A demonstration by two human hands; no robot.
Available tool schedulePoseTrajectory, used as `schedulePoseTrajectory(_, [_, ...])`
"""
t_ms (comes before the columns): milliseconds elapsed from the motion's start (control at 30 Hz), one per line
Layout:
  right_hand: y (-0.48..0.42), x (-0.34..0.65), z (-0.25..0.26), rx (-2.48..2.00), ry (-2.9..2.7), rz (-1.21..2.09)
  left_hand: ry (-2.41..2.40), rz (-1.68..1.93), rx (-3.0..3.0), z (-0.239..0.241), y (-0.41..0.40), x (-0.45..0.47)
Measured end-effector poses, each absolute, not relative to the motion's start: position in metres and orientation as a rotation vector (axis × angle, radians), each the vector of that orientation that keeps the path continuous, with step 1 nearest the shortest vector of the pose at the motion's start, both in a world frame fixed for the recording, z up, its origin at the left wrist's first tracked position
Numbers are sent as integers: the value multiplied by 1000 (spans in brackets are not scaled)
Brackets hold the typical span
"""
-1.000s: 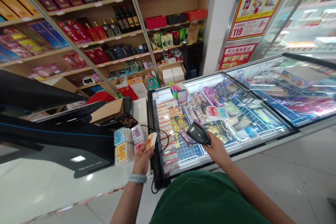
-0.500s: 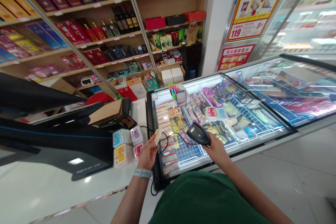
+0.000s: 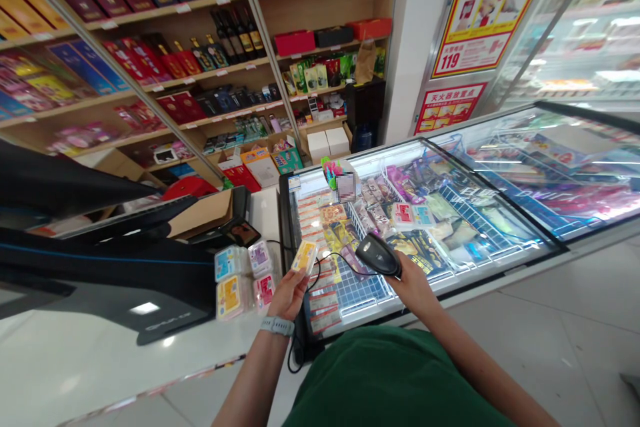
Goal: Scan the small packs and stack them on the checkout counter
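My left hand pinches a small yellow packet and holds it up over the gap between the white counter and the freezer. My right hand grips a black barcode scanner, its head pointing left toward the packet, a short gap away. The scanner's black cable loops down between my arms. Several small colourful packets lie stacked on the counter just left of my left hand. A watch band sits on my left wrist.
A black till screen fills the left. A glass-topped chest freezer full of frozen goods stretches right, a second one beyond it. Shelves of boxed bottles line the back wall. Tiled floor lies at lower right.
My left hand has lifted the yellow packet up and to the right, nearer the scanner, and turned its face upward. My right hand and the scanner have stayed put.
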State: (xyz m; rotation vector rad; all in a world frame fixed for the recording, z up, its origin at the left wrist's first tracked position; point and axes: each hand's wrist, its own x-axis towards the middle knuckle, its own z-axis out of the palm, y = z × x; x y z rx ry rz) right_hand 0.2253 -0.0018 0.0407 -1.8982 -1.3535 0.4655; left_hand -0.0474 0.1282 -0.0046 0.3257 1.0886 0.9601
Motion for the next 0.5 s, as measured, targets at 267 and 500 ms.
schedulePoseTrajectory(267, [-2, 224, 43, -1881, -1349, 479, 1106, 856, 249, 2, 123, -35])
schedulePoseTrajectory(500, [-4, 224, 46, -1884, -1351, 503, 1095, 889, 273, 4, 126, -26])
